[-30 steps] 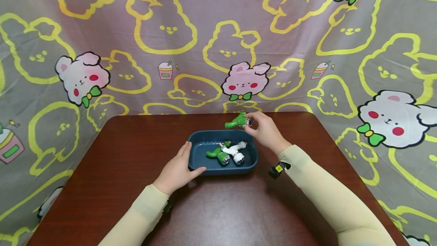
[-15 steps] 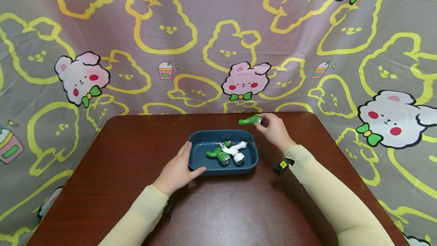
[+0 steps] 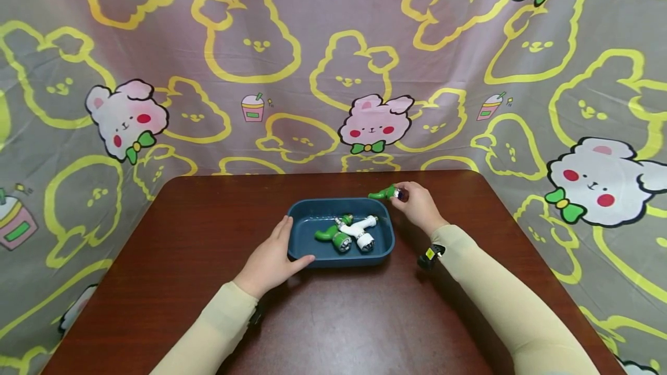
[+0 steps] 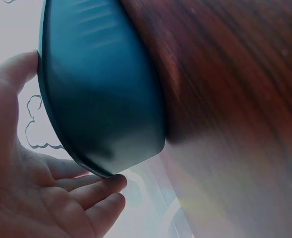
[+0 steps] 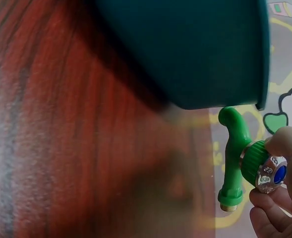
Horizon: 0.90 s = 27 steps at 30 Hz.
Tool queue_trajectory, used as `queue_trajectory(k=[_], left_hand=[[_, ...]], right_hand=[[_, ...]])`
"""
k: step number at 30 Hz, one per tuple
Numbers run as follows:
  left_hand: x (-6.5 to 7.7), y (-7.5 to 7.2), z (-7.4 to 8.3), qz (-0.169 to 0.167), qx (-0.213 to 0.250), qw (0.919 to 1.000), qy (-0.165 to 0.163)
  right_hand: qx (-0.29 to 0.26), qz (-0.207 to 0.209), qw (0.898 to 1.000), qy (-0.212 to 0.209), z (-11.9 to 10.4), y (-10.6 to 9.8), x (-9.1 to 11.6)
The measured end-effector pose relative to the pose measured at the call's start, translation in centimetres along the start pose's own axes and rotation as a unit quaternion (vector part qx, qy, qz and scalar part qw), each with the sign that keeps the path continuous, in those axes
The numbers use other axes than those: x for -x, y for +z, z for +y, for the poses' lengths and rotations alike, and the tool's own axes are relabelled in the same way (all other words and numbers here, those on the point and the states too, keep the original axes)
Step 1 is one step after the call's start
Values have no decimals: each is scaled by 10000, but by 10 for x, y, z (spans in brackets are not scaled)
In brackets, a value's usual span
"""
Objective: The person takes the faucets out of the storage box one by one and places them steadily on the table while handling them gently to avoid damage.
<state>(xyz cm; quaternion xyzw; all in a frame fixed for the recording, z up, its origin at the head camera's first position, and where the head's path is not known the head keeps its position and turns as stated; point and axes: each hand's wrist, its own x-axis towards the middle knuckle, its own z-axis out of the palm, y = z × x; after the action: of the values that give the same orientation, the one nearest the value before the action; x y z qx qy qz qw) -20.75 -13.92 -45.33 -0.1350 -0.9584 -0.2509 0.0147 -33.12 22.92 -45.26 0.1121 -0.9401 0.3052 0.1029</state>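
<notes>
In the head view a dark blue rectangular basin [image 3: 341, 262] stands on the table. Inside it lie a green tap [image 3: 325, 234] and a white tap [image 3: 359, 228], side by side and partly overlapping. My left hand [image 3: 268, 259] rests against the basin's left end, fingers along the side and thumb at the near rim. Beyond the basin's far right corner, my right hand [image 3: 417, 207] pinches a second green tap [image 3: 383, 194]. The right wrist view shows this green tap [image 5: 233, 158] held by its round knob, which has a silver face and blue centre. Whether it touches the table is unclear.
The brown wooden table [image 3: 198, 236] has its far edge just behind the held tap. A patterned cloth [image 3: 292, 28] with cartoon bears and rabbits hangs behind the table and along both sides.
My right hand has carried the held green tap rightward from above the basin's far rim, then slightly down towards the table. The left hand and basin have stayed still.
</notes>
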Motion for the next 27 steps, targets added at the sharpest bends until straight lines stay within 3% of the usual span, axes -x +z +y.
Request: queue_trajectory(k=[27], left_hand=[[1,-1,1,-27,8,10000,-24]], right_hand=[[253,-70,9995,-167,9,15,1]])
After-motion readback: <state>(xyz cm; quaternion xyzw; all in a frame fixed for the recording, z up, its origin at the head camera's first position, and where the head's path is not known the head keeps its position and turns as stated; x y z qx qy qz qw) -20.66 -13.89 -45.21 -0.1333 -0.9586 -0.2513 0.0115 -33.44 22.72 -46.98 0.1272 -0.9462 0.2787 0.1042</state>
